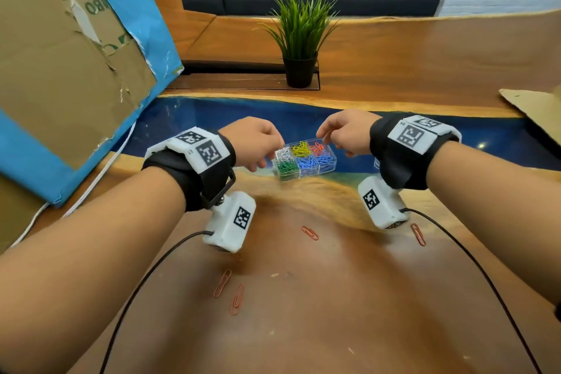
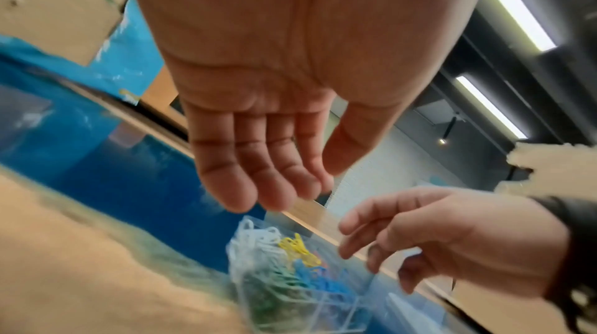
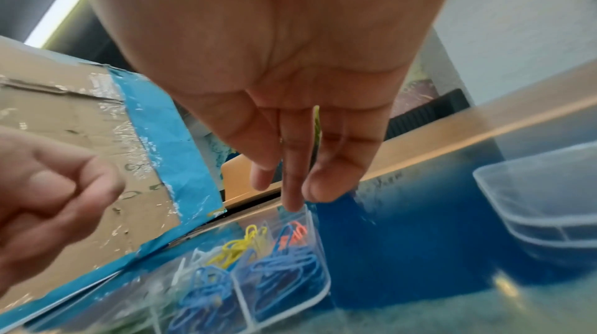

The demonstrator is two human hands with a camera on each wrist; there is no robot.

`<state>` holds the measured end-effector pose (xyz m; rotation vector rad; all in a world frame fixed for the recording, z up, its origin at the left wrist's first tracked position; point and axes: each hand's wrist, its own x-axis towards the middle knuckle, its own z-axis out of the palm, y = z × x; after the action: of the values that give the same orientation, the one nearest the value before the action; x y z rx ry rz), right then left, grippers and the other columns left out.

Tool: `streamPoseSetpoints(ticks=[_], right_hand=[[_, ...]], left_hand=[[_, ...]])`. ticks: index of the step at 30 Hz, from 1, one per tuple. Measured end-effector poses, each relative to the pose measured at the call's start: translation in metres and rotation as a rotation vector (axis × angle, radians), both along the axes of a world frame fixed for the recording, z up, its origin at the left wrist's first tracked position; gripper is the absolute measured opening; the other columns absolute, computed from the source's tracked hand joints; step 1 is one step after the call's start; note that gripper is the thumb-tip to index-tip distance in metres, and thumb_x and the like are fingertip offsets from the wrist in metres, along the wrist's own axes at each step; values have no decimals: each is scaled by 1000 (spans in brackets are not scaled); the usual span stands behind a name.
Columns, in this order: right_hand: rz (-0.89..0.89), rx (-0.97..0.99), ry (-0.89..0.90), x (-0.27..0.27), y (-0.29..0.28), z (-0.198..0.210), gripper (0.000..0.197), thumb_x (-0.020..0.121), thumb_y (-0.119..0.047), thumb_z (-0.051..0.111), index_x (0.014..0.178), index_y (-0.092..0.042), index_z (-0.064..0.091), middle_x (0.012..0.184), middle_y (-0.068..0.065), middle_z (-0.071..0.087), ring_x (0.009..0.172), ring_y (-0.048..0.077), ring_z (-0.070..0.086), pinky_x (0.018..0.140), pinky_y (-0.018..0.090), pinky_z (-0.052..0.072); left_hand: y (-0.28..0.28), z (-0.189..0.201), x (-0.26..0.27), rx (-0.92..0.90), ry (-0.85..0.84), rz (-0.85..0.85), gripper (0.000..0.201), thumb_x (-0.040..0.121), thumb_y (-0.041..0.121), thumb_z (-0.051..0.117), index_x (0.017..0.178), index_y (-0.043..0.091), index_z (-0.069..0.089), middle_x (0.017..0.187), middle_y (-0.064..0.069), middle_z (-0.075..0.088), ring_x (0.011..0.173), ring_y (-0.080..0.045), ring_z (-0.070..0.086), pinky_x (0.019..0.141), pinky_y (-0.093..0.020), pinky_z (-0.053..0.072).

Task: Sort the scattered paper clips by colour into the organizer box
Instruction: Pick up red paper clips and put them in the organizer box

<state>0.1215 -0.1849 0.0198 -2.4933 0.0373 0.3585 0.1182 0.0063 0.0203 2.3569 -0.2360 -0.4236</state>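
Observation:
The clear organizer box (image 1: 305, 158) sits on the blue resin strip of the table, holding white, yellow, red, green and blue clips in separate compartments. My left hand (image 1: 263, 158) hovers at the box's left end, fingers relaxed and empty in the left wrist view (image 2: 303, 186). My right hand (image 1: 322, 134) hangs over the far right corner, above the red clips. Its fingers (image 3: 292, 186) point straight down, close to the rim, and hold nothing that I can see. Several red clips lie loose on the wood near me, among them one (image 1: 310, 233), another (image 1: 418, 234) and a pair (image 1: 230, 290).
A clear plastic lid (image 3: 542, 199) lies to the right of the box. A potted plant (image 1: 300, 39) stands behind. A cardboard panel with blue tape (image 1: 76, 70) leans at the left, and a cardboard sheet (image 1: 534, 103) lies at the right. Cables trail from both wrist cameras.

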Motion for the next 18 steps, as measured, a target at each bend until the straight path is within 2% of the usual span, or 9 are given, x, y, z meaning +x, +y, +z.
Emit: streamPoseSetpoints(ticks=[3, 6, 9, 12, 14, 18], right_hand=[[64, -143, -51, -12, -3, 9, 19, 89, -12, 48, 83, -24, 61, 84, 0, 64, 65, 18, 57, 64, 28, 51], [140, -335, -47, -33, -9, 12, 9, 83, -15, 58, 80, -21, 63, 70, -6, 62, 57, 14, 58, 59, 24, 49], [235, -544, 140, -56, -20, 4, 5, 80, -18, 62, 77, -22, 61, 71, -1, 70, 54, 13, 60, 60, 23, 50], [253, -689, 253, -78, -34, -4, 1, 81, -24, 60, 82, -24, 60, 79, -2, 72, 60, 11, 61, 60, 26, 52], [229, -718, 294, -89, -44, -6, 8, 78, -28, 63, 83, -24, 59, 80, -2, 72, 67, 13, 65, 67, 29, 55], [172, -636, 318, -101, -58, -8, 18, 75, -34, 70, 82, -26, 55, 76, -2, 73, 71, 16, 70, 73, 33, 56]], left_hand=[[16, 0, -10, 279, 11, -113, 13, 90, 26, 53, 83, 17, 61, 73, 3, 61, 62, -15, 59, 66, -29, 54], [31, 0, -22, 524, 66, -196, 16, 84, 32, 61, 81, 17, 63, 70, 0, 65, 57, -16, 60, 68, -29, 54], [40, -4, -32, 685, 133, -254, 18, 83, 37, 65, 80, 19, 64, 68, 1, 65, 53, -13, 57, 56, -23, 49], [44, -12, -38, 816, 151, -253, 28, 83, 43, 64, 83, 15, 67, 60, 3, 64, 48, -9, 55, 52, -19, 44], [44, -15, -39, 853, 157, -241, 37, 82, 47, 62, 88, 11, 70, 62, -1, 68, 47, -10, 57, 52, -19, 44], [38, -16, -41, 877, 104, -235, 36, 80, 46, 63, 83, 12, 73, 56, 1, 66, 43, -7, 54, 49, -19, 42]])
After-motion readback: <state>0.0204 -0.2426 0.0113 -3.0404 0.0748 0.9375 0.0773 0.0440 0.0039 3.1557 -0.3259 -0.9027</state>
